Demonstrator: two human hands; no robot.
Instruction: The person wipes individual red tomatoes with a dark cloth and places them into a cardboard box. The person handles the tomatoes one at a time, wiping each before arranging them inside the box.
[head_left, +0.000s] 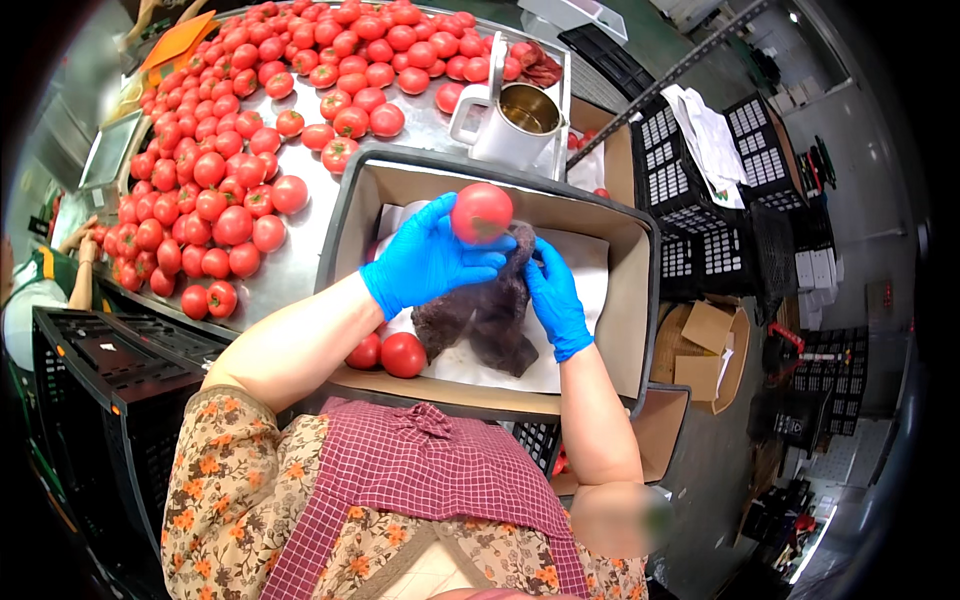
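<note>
A red tomato (481, 214) is held in my left hand (431, 259), between the thumb and the outstretched fingers. My right hand (556, 296), in a matching blue glove, grips a dark brown cloth (487, 326) that hangs down in front of it. Both hands are over a crate (360, 161) with a dark rim and cardboard-lined walls. White paper (592, 274) covers part of its bottom. In the near left corner sit tomatoes (403, 354), partly hidden by my left forearm.
Loose tomatoes (225, 165) spread across a metal table (315, 195) to the left and beyond. A white mug (517, 124) with liquid stands behind the crate. Stacked black crates (690, 202) and an open cardboard box (709, 352) are right. A co-worker's hands (82, 240) are at far left.
</note>
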